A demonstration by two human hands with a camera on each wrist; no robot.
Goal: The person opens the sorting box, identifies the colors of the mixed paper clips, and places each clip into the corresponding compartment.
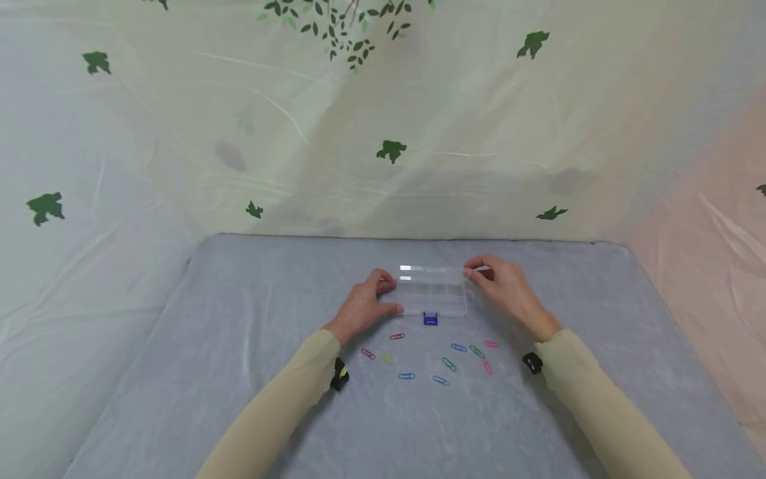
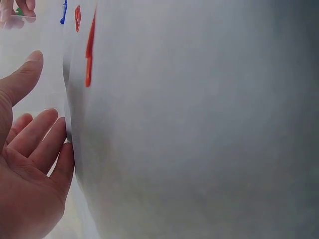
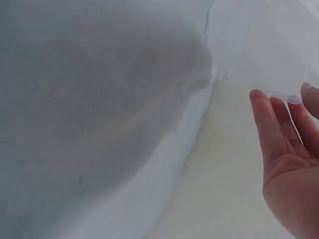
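A clear plastic compartment box (image 1: 431, 301) with a blue latch (image 1: 430, 319) at its front lies on the grey cloth, between both hands. At its left side is my left hand (image 1: 366, 303), thumb near the front corner and fingers farther back, touching it. The left wrist view shows that hand (image 2: 37, 159) with thumb and fingers spread apart. My right hand (image 1: 499, 283) pinches the clear plastic at the far right corner; the right wrist view shows a thin transparent edge (image 3: 288, 98) between thumb and fingers of that hand (image 3: 294, 164). Whether this is a raised lid is hard to tell.
Several coloured paper clips lie scattered in front of the box, among them a red one (image 1: 397, 336), a yellow one (image 1: 387, 358), a blue one (image 1: 407, 376) and a green one (image 1: 449, 364). Behind the table hangs a pale curtain (image 1: 467, 193) with green bird shapes.
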